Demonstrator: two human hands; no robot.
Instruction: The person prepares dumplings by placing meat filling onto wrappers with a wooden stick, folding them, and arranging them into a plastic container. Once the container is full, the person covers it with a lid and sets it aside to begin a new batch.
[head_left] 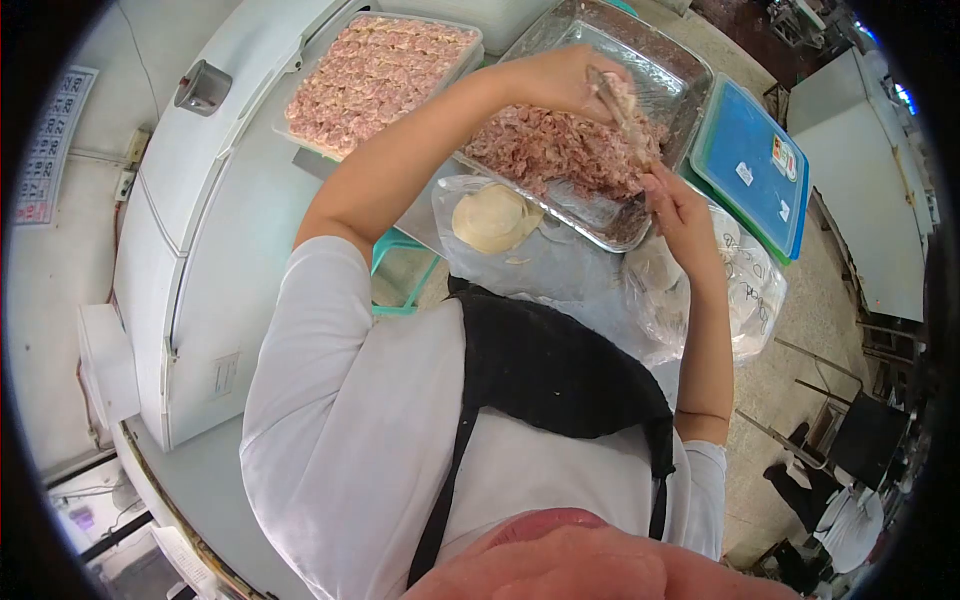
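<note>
My left hand point(575, 85) is over the metal tray point(690, 75), its fingers curled round a small pale wrapper with meat on it point(622, 100). My right hand point(685, 215) is at the tray's near right corner, closed on a thin, flat spatula-like tool point(628, 125) smeared with meat. The tool reaches up to the left hand; its exact shape is blurred. Minced meat point(560, 150) is heaped in the near part of the tray. Just in front of me, a stack of round dough wrappers point(490, 217) lies on clear plastic.
A clear container packed with filled dumplings point(385, 75) stands left of the tray. On the right are a blue-lidded container point(750, 165) and plastic bags of wrappers point(745, 295). A metal cup point(204, 87) sits on the white freezer point(215, 250). A green stool point(402, 270) is below.
</note>
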